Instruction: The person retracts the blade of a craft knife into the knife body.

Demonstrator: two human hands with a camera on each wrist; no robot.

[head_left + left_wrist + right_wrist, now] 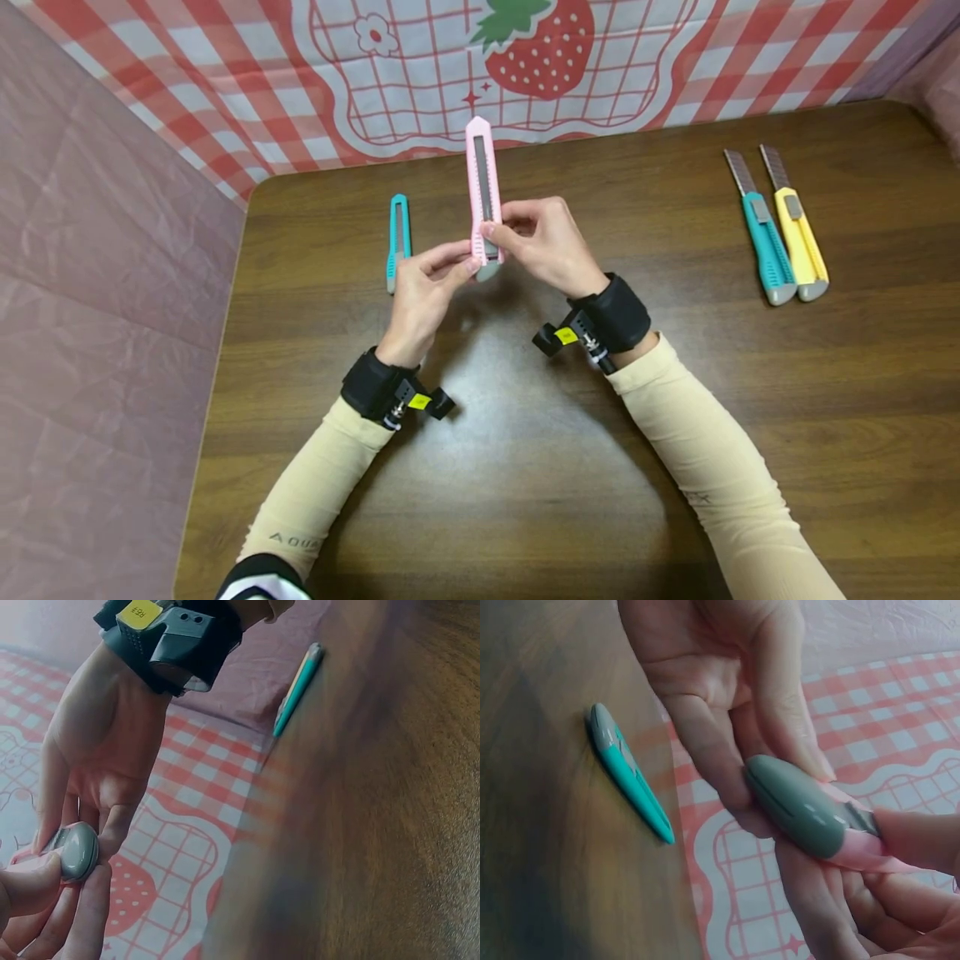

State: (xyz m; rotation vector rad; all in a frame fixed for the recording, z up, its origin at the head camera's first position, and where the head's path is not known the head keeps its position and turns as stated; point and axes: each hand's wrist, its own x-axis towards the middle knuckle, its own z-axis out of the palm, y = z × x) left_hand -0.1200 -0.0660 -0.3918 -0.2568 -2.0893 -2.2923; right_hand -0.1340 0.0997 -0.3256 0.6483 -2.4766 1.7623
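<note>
Between both hands a pink utility knife (482, 187) points upward, tilted, with no blade beyond its tip. My left hand (420, 304) pinches its lower end between thumb and fingers. The right hand (553, 248) grips it from the other side, its thumb on the slider area near the bottom of the slot. In the right wrist view the knife's grey end cap (802, 806) shows between the fingers of both hands. A teal utility knife (391, 265) lies beyond the left hand, partly hidden by it, with no blade out.
On the right of the wooden table (525, 467) another teal knife (765, 242) and a yellow knife (804, 242) lie side by side, blades extended away from me. Behind the table hangs a checked strawberry cloth (420, 83). A pinkish sheet (105, 333) covers the left side.
</note>
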